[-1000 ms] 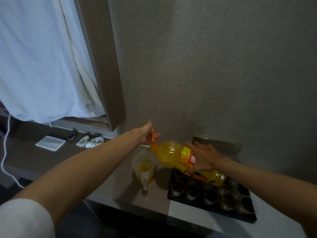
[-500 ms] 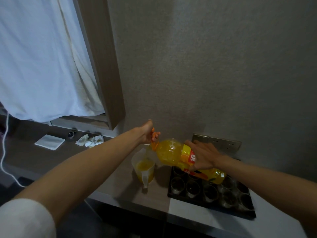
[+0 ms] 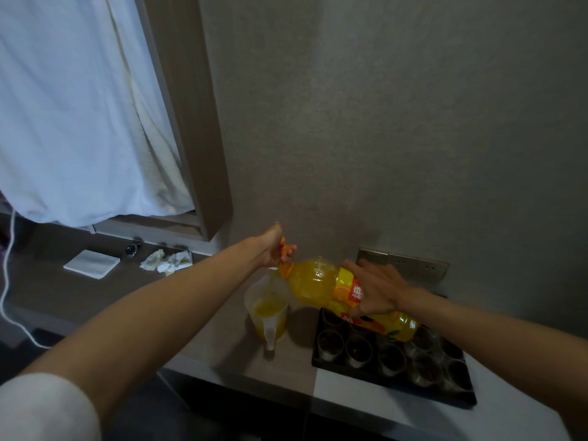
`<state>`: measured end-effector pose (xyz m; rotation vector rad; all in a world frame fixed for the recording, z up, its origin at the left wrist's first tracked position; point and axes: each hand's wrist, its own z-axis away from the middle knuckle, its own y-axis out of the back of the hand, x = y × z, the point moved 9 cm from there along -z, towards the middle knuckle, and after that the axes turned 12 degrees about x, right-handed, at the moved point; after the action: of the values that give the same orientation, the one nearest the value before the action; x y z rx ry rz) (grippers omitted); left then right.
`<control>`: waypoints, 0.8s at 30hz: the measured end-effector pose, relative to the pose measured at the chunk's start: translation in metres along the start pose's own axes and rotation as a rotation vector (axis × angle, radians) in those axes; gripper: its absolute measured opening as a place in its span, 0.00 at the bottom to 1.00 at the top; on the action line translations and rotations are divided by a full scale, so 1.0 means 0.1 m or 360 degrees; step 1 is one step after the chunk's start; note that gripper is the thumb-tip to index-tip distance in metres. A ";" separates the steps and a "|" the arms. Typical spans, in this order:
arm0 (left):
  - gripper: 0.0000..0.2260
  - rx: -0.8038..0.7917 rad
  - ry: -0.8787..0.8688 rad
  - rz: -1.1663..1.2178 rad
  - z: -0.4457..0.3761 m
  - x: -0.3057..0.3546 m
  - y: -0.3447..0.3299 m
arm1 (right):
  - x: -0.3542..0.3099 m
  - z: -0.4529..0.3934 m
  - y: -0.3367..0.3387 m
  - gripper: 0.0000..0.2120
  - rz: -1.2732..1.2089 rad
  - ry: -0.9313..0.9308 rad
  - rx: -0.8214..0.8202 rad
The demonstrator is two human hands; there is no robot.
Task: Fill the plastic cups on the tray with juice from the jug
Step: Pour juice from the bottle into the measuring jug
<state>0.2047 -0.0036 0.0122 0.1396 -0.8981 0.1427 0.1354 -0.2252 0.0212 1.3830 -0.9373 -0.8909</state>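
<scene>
A large orange juice bottle (image 3: 313, 280) lies tilted over a clear plastic jug (image 3: 269, 308), its neck down at the jug's rim. My left hand (image 3: 273, 249) grips the bottle's orange carry handle at the neck. My right hand (image 3: 377, 289) holds the bottle's labelled body from above. The jug stands on the counter, partly filled with yellow juice. To its right sits a black tray (image 3: 397, 385) with several clear plastic cups (image 3: 331, 343) that look to hold no juice. The bottle's base hangs over the tray's back row.
A brass wall socket plate (image 3: 404, 264) sits behind the tray. On the dark counter to the left lie a folded white napkin (image 3: 92, 264), crumpled tissues (image 3: 167, 261) and a wristwatch (image 3: 131, 249). A white cable (image 3: 9, 281) hangs at far left below a white curtain.
The bottle stays tilted over the jug and both hands keep their hold. The juice level in the jug looks slightly higher.
</scene>
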 end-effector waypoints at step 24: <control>0.21 -0.0028 -0.0019 -0.0021 0.06 0.07 0.04 | -0.04 -0.03 0.09 0.53 0.0053 0.0010 0.0057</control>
<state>0.2040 0.0000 0.0218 0.1300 -0.9100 0.1220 0.1365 -0.2200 0.0304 1.3962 -0.9729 -0.8477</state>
